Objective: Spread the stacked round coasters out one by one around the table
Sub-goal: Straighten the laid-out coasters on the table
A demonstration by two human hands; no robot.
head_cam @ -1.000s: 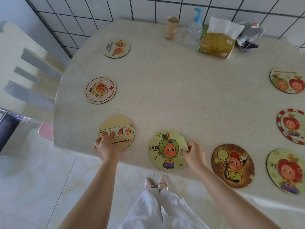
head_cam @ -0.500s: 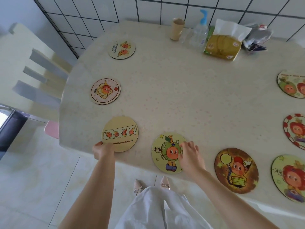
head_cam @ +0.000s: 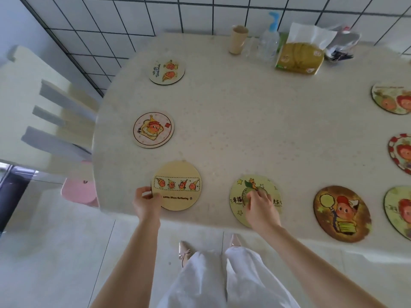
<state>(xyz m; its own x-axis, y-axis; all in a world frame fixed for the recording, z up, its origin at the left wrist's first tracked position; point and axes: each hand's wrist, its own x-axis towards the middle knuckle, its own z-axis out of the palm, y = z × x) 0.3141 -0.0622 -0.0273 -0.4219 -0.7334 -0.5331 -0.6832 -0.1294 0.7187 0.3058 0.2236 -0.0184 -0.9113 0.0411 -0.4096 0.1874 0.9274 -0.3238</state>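
**Insp. A:** While the left hand (head_cam: 145,202) sits at the near table edge, what's its grip?

**Insp. B:** Thumb and fingers curled, pinching the near-left rim of the tan coaster (head_cam: 176,186), the one w/ four small figures in a dashed strip. Coaster lies flat on the table (head_cam: 255,121).

**A:** Right hand (head_cam: 261,208)?

**B:** Palm down on the green-yellow coaster (head_cam: 239,196), fingers loosely together, tips pressing its middle. Nothing pinched. That coaster's near rim reaches the table edge.

**A:** Other coasters?

**B:** All single, flat, apart from each other. Left side: toast-picture coaster (head_cam: 153,129) beyond the tan one; pale coaster (head_cam: 166,71) farther back. Right of the right hand: brown coaster (head_cam: 341,213) near the front edge. At the frame's right border, cut off: one green-rimmed (head_cam: 398,208), one red-and-white rimmed (head_cam: 400,152), one pale green (head_cam: 392,97).

**A:** Non-task items?

**B:** Back of table by the tiled wall (head_cam: 155,14): paper cup (head_cam: 238,40), clear pump bottle (head_cam: 270,38) w/ blue top, yellow tissue pack (head_cam: 300,55), crumpled bag (head_cam: 341,44). Cream chair (head_cam: 44,107) at table's left; pink stool (head_cam: 77,190) partly under it.
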